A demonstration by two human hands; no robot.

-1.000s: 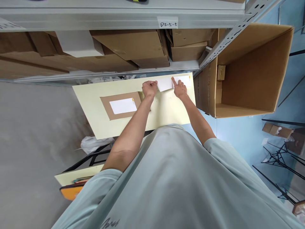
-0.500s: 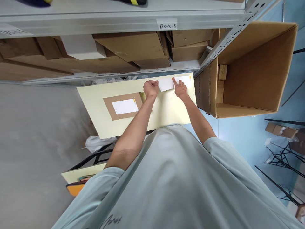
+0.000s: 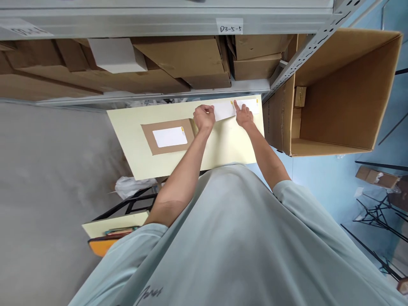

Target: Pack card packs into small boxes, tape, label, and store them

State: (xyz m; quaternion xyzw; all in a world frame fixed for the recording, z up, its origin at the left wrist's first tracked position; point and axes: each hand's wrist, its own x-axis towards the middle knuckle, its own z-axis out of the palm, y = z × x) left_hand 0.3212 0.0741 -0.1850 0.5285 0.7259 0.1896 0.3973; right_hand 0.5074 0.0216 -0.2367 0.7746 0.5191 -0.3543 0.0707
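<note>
A pale yellow board (image 3: 229,146) lies in front of my body like a tabletop. My left hand (image 3: 204,117) is closed in a pinch on the left end of a white paper sheet (image 3: 223,109) near the board's far edge. With its index finger stretched out, my right hand (image 3: 244,115) presses where that sheet meets a second white paper (image 3: 250,105) with a small yellow mark. To the left of my forearm lies a flat brown cardboard box (image 3: 149,140) bearing a white label (image 3: 170,137).
Beyond the board stands a metal shelf (image 3: 159,23) packed with cardboard boxes (image 3: 191,55). A large open carton (image 3: 344,93) is at the right. A white plastic bag (image 3: 129,187) and a black frame (image 3: 127,206) are at the lower left; thin black legs (image 3: 379,212) stand at the right.
The whole view has shifted slightly. My left hand stays on the sheet, and my right finger still presses near the same join.
</note>
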